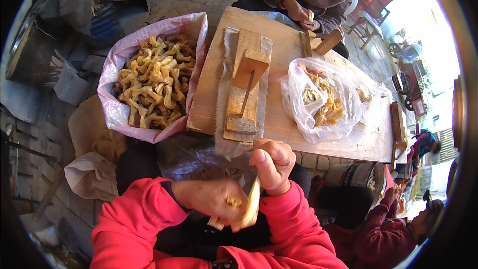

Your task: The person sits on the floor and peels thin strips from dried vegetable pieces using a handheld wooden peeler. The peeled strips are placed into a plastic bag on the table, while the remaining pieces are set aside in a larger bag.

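Observation:
Both hands meet in front of my lap, below the near edge of a wooden board table (283,138). My left hand (214,201) is closed around a bundle of yellowish dried husk strips, whose ends poke out between and below the fingers. A longer twisted husk strip (253,203) runs from there up to my right hand (274,162), which pinches its upper end. Just beyond the hands, a wooden block frame with a thin metal rod (244,93) lies on a cloth on the board. Part of my left hand is blurred.
An open pink woven sack (153,134) full of knotted husk pieces (157,78) stands at the left. A clear plastic bag (313,134) of husks lies on the board. Across it, a co-worker's hands (304,16) hold a small piece. Another person and a bucket (354,173) are at the right.

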